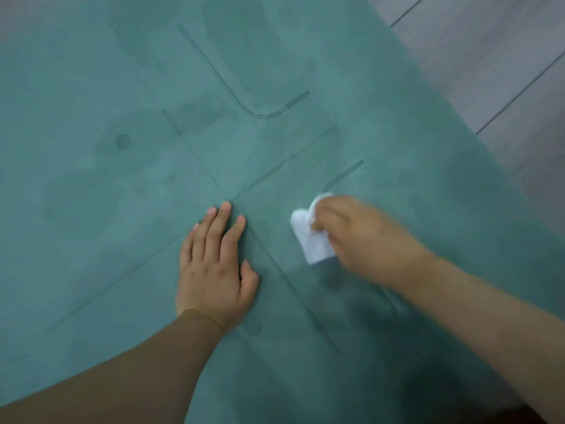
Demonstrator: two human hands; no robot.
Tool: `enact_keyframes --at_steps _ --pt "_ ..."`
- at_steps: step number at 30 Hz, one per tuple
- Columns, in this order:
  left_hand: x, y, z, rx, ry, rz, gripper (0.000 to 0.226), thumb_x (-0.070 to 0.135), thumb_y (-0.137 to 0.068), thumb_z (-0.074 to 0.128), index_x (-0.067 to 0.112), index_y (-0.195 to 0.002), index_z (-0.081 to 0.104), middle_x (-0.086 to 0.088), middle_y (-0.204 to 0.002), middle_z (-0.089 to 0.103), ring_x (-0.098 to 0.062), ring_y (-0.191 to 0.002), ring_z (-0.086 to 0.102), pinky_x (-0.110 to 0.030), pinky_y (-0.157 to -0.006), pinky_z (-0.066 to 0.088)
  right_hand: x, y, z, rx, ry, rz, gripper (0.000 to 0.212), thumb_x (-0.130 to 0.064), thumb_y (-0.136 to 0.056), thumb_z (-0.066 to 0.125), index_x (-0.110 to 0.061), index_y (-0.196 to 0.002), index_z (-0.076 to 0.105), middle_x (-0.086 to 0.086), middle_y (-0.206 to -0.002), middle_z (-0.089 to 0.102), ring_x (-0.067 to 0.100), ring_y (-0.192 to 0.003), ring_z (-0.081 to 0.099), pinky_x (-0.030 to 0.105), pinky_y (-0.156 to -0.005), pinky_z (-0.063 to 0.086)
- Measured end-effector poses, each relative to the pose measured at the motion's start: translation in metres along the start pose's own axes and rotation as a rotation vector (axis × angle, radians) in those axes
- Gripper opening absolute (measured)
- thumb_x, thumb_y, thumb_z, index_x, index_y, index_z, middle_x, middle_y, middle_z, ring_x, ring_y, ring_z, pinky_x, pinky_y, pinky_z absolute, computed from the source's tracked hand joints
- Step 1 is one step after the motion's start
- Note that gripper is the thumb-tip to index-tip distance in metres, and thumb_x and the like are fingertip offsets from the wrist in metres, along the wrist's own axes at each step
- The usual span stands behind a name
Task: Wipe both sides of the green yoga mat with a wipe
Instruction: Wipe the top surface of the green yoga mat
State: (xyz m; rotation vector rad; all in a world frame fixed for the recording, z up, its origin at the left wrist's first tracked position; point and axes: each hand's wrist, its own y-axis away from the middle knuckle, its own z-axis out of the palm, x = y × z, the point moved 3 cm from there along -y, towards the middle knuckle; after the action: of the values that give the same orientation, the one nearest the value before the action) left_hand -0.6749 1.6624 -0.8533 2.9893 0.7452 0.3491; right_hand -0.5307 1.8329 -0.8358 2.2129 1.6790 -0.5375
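Green mat [122, 87] fills nearly the whole view, flat on the grey floor [504, 71], with darker damp-looking patches out past the fingers. Left hand [214, 270] lies flat on the mat, fingers straight and close together. Right hand [363, 237], blurry, has its fingers curled around a bunched white wipe [308, 237] touching the mat.

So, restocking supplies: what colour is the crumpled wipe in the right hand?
White, seen in the head view: the crumpled wipe in the right hand.
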Motion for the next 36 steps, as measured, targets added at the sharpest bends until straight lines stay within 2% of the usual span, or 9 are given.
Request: enact_keyframes --at_steps 5,7,10,13,20,25,30,32,36 --pt "0.001 0.001 -0.002 0.002 -0.003 -0.011 0.064 0.030 -0.080 0.041 0.009 -0.140 0.045 -0.013 -0.155 0.036 -0.029 -0.145 0.026 -0.041 -0.121 0.012 0.119 0.012 -0.070 0.553 0.082 0.927 0.028 -0.011 -0.085 0.041 -0.005 -0.103 0.062 0.019 -0.115 0.056 0.033 -0.104 0.053 0.027 -0.085 0.035" --pt "0.001 0.001 -0.002 0.000 -0.007 -0.017 0.064 0.030 -0.080 0.041 0.009 -0.140 0.045 -0.013 -0.155 0.036 -0.028 -0.145 0.026 -0.039 -0.121 0.010 0.093 0.003 -0.048 0.544 0.048 0.854 0.023 -0.008 -0.082 0.046 -0.003 -0.098 0.061 0.018 -0.102 0.057 0.031 -0.095 0.055 0.027 -0.079 0.036" --pt "0.000 0.001 -0.001 0.002 -0.004 -0.014 0.064 0.029 -0.080 0.040 0.008 -0.140 0.046 -0.013 -0.155 0.036 -0.029 -0.145 0.026 -0.041 -0.121 0.013 -0.008 0.000 0.011 0.169 -0.047 0.248 0.024 -0.008 -0.070 0.063 -0.011 -0.093 0.058 0.006 -0.084 0.057 0.020 -0.078 0.059 0.021 -0.067 0.041" --pt "0.000 0.003 -0.001 0.015 0.001 -0.011 0.064 0.029 -0.080 0.039 0.007 -0.139 0.046 -0.014 -0.155 0.036 -0.031 -0.144 0.028 -0.044 -0.120 0.015 -0.041 0.021 0.022 -0.179 0.042 -0.278 0.024 -0.007 -0.070 0.046 -0.012 -0.092 0.054 0.006 -0.088 0.057 0.024 -0.074 0.056 0.030 -0.056 0.050" --pt "0.002 0.001 -0.002 0.020 0.006 -0.018 0.064 0.030 -0.080 0.039 0.007 -0.139 0.047 -0.013 -0.155 0.036 -0.030 -0.145 0.027 -0.042 -0.121 0.014 0.139 0.033 -0.076 0.545 0.170 0.990 0.031 -0.013 -0.081 0.038 -0.003 -0.099 0.061 0.021 -0.111 0.055 0.036 -0.103 0.052 0.034 -0.084 0.036" --pt "0.003 0.001 -0.001 0.014 0.000 -0.017 0.065 0.030 -0.079 0.039 0.007 -0.140 0.047 -0.014 -0.155 0.036 -0.032 -0.144 0.028 -0.047 -0.119 0.018 0.017 0.019 -0.003 0.420 0.035 0.407 0.019 0.001 -0.079 0.047 -0.002 -0.091 0.062 0.018 -0.093 0.058 0.034 -0.084 0.053 0.037 -0.078 0.044" --pt "0.002 0.002 0.000 0.019 -0.007 -0.013 0.065 0.030 -0.080 0.039 0.008 -0.141 0.044 -0.014 -0.156 0.035 -0.032 -0.145 0.027 -0.047 -0.118 0.018 -0.064 0.024 0.027 -0.055 -0.128 -0.119 0.042 -0.001 -0.075 0.039 -0.010 -0.111 0.057 0.007 -0.101 0.058 0.025 -0.084 0.054 0.030 -0.065 0.050" --pt "0.002 0.000 0.000 0.018 -0.006 -0.012 0.065 0.030 -0.080 0.039 0.007 -0.141 0.045 -0.014 -0.155 0.035 -0.032 -0.145 0.027 -0.044 -0.119 0.015 -0.016 0.009 0.007 -0.055 -0.030 -0.020 0.045 -0.003 -0.080 0.043 -0.011 -0.123 0.054 0.009 -0.112 0.057 0.026 -0.097 0.055 0.024 -0.078 0.040" --pt "0.002 0.002 -0.002 0.013 -0.012 -0.019 0.065 0.031 -0.080 0.038 0.008 -0.141 0.044 -0.014 -0.156 0.035 -0.031 -0.145 0.026 -0.040 -0.120 0.010 0.105 0.001 -0.062 0.459 0.069 0.655 0.033 -0.014 -0.084 0.042 -0.003 -0.110 0.058 0.018 -0.110 0.058 0.033 -0.101 0.054 0.026 -0.084 0.036"
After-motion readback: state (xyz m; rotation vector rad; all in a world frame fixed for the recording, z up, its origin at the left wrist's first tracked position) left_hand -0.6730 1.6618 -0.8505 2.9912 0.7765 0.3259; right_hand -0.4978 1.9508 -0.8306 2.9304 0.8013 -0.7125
